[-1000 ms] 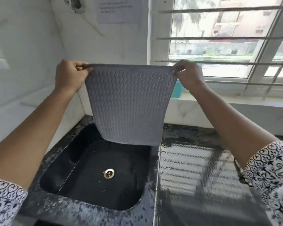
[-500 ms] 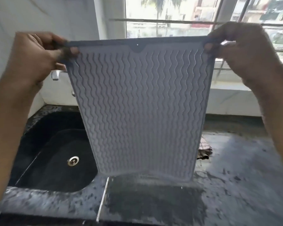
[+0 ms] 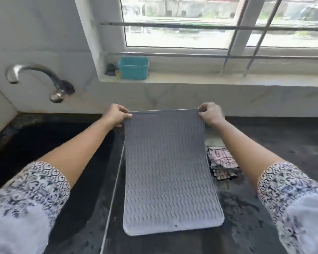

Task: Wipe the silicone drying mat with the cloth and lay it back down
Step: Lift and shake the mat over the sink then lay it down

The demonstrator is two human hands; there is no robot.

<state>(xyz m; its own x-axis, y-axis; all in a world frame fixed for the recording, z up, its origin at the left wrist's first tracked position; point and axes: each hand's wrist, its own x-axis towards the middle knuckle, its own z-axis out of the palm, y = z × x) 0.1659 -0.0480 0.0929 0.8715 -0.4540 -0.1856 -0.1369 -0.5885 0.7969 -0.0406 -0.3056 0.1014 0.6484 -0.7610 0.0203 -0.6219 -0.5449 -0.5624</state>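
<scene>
Head view: the silicone drying mat (image 3: 170, 176), near end laid on the counter (image 3: 264, 143), is pinched at its far corners by the left hand (image 3: 117, 114) and right hand (image 3: 210, 113), and should be lowered flat, evenly.

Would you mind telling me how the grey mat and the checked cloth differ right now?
The mat is plain grey with wavy ridges; the cloth is checked. The mat is spread out, the cloth crumpled. The left hand and right hand pinch the mat's far corners; neither holds the cloth. Both touch the dark counter.
</scene>
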